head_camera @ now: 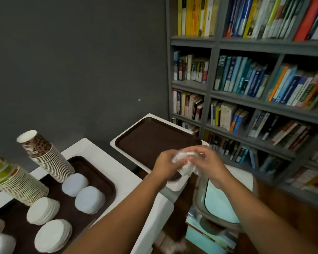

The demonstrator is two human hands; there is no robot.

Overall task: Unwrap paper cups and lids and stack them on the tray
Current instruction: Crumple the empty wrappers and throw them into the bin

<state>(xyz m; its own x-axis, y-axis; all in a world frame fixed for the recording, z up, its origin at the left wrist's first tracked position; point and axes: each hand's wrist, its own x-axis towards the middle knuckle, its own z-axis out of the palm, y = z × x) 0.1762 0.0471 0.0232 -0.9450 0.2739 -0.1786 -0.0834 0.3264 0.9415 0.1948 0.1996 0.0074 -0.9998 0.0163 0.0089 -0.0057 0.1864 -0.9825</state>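
Hands: your left hand (164,165) and right hand (208,162) both pinch the crumpled wrapper (184,162).
Bin (218,202): directly below wrapper, nearer your right hand.

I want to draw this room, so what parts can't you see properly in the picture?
- Crumpled wrapper, head view: the left hand and right hand cover much of it, so whatever is inside stays hidden.
- Striped cup stack: its top is cut off by the left edge.
- Lid stack at the bottom left corner: cut off by the picture's edges.
- Book titles on the shelves: mostly too small and blurred to read.
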